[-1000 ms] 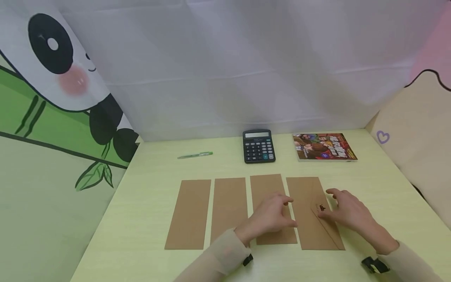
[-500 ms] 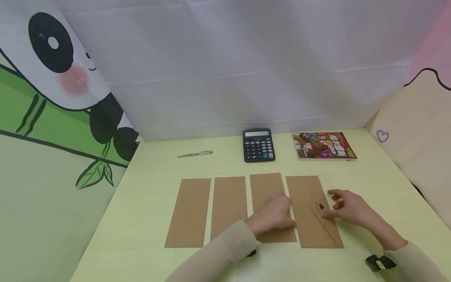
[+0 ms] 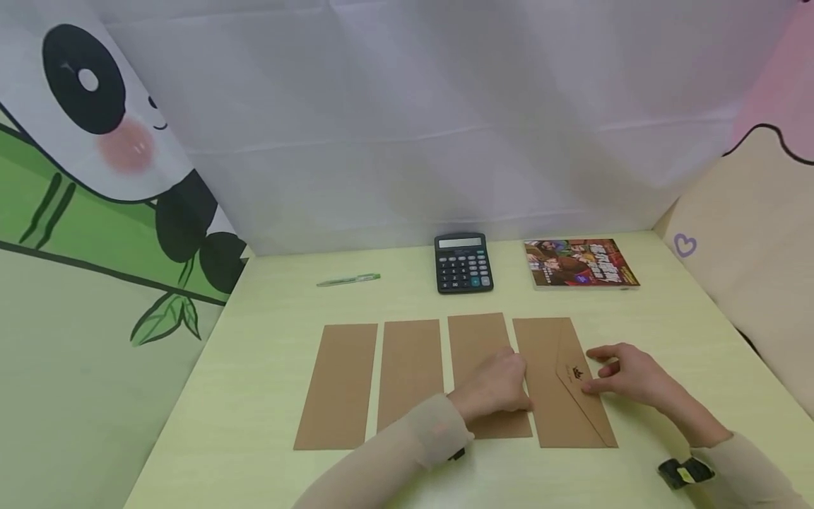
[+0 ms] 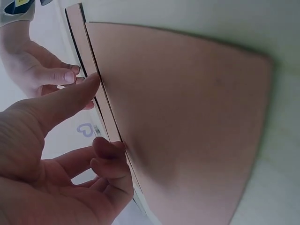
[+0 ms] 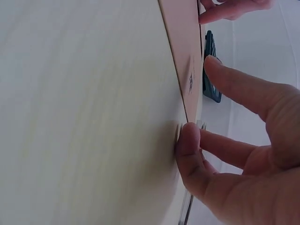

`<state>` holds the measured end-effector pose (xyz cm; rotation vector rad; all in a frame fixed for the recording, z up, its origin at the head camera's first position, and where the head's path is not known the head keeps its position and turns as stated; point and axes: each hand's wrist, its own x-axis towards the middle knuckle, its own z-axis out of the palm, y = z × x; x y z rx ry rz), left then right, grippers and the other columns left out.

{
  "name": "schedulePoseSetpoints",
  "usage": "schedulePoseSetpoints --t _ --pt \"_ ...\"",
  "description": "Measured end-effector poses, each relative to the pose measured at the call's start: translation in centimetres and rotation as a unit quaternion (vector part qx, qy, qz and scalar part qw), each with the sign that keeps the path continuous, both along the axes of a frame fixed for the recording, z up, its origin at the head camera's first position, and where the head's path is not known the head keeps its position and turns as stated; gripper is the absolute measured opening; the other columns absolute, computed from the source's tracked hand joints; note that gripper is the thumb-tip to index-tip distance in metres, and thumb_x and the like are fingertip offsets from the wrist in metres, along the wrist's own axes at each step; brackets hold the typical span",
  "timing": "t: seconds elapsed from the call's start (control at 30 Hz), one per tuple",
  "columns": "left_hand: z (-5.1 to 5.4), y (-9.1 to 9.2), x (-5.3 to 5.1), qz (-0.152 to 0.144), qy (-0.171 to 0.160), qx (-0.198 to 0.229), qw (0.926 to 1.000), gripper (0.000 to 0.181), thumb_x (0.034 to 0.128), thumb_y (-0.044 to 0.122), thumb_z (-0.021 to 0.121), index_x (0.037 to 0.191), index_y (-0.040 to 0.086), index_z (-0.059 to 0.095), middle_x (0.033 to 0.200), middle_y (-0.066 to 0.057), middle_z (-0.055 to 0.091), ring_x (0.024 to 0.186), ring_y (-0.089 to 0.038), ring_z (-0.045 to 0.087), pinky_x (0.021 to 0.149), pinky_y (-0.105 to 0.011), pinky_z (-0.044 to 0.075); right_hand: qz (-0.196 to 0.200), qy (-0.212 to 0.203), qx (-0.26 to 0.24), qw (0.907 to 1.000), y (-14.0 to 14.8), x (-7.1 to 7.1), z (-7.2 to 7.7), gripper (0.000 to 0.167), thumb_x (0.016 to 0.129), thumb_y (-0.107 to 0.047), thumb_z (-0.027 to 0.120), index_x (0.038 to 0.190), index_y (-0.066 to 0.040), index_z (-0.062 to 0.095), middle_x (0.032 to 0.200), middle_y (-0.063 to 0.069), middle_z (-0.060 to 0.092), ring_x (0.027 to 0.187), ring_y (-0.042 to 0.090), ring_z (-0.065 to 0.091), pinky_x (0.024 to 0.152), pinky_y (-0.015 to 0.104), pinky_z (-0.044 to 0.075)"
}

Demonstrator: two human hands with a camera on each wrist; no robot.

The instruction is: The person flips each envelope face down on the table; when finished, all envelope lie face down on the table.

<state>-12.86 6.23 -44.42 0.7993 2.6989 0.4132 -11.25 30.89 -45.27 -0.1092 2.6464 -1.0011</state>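
Note:
Several brown envelopes lie flat in a row. The rightmost envelope (image 3: 547, 396) shows its slanted flap with a small dark crown print. My left hand (image 3: 492, 385) lies over the right side of the envelope beside it (image 3: 475, 336), thumb and fingers at its right edge, by the narrow gap between the two. In the left wrist view, the thumb (image 4: 75, 99) and bent fingers are spread apart along that edge. My right hand (image 3: 636, 378) is at the rightmost envelope's right edge. Its thumb (image 5: 239, 84) reaches over the flap, apart from the fingertips (image 5: 188, 138) at the edge.
Two more envelopes, one at the far left (image 3: 337, 389) and its neighbour (image 3: 410, 367), continue the row. Farther back on the pale table (image 3: 235, 396) lie a green pen (image 3: 348, 280), a black calculator (image 3: 464, 263) and a colourful book (image 3: 580, 263). A white cloth (image 3: 394, 141) hangs behind.
My left hand has shifted slightly right, its fingers bending down toward the envelope edge. My right thumb has drawn back a little toward the right edge. The envelopes keep their places.

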Motion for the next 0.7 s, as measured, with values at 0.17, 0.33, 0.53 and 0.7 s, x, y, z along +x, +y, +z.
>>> schedulePoseSetpoints --t 0.17,0.33,0.53,0.7 --pt "0.2 0.1 0.2 0.003 0.012 -0.006 0.9999 0.032 0.0672 0.022 0.085 0.06 0.012 0.055 0.072 0.002 0.047 0.06 -0.012 0.042 0.046 -0.022 0.035 -0.03 -0.013 0.024 0.9992 -0.4 0.0 0.9 0.078 0.071 -0.041 0.083 0.121 0.013 0.056 0.105 0.02 0.062 0.089 0.03 0.058 0.068 0.04 0.049" --pt "0.2 0.1 0.2 0.002 0.017 -0.002 0.9999 0.033 0.0673 0.024 0.085 0.061 0.012 0.054 0.072 0.003 0.046 0.061 -0.011 0.042 0.047 -0.022 0.036 -0.061 -0.049 -0.011 0.9969 -0.7 -0.2 1.5 0.073 0.074 -0.034 0.082 0.119 0.016 0.055 0.096 0.013 0.063 0.077 0.02 0.062 0.067 0.037 0.052" --pt "0.0 0.1 0.1 0.001 0.016 0.003 0.9999 0.034 0.0667 0.024 0.086 0.061 0.012 0.055 0.071 0.003 0.046 0.061 -0.011 0.042 0.048 -0.022 0.036 -0.069 -0.069 -0.061 0.9934 -0.8 -0.3 1.6 0.066 0.078 -0.027 0.08 0.118 0.02 0.053 0.102 0.02 0.062 0.08 0.021 0.062 0.067 0.035 0.054" --pt "-0.1 0.2 0.1 0.004 0.011 -0.006 0.9999 0.032 0.0681 0.022 0.084 0.058 0.012 0.055 0.072 0.002 0.047 0.06 -0.012 0.043 0.047 -0.022 0.036 -0.07 -0.071 -0.062 0.9931 -0.9 -0.3 1.5 0.063 0.079 -0.026 0.079 0.117 0.018 0.055 0.1 0.018 0.061 0.079 0.02 0.059 0.065 0.034 0.052"
